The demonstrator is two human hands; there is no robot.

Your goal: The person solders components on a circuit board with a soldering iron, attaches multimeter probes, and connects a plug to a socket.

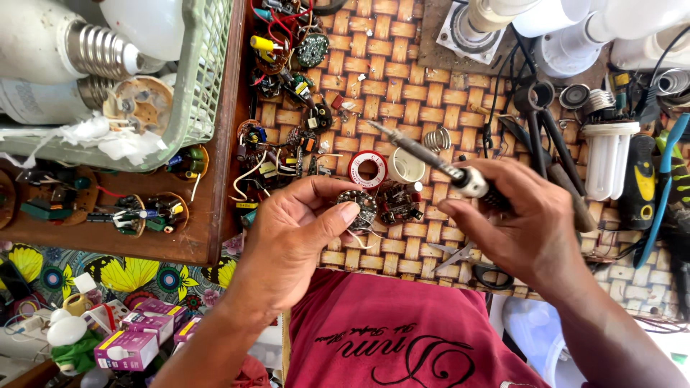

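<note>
Woven-cane tabletop (402, 79), mid-frame: your left hand (298, 230) pinches a round circuit board (359, 207) by its rim, your right hand (525, 223) grasps the soldering iron (424, 154). Steady both wrists; touch the tip only to the joint.

Bare woven mat (402, 79) lies open above the solder spool (367, 169); loose circuit boards (287, 144) crowd its left, black pliers (539, 122) and bulbs (607, 154) its right.

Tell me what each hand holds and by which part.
The left hand pinches a small round circuit board by its edge, between thumb and fingers. The right hand grips a soldering iron by its handle, tip pointing away.
</note>
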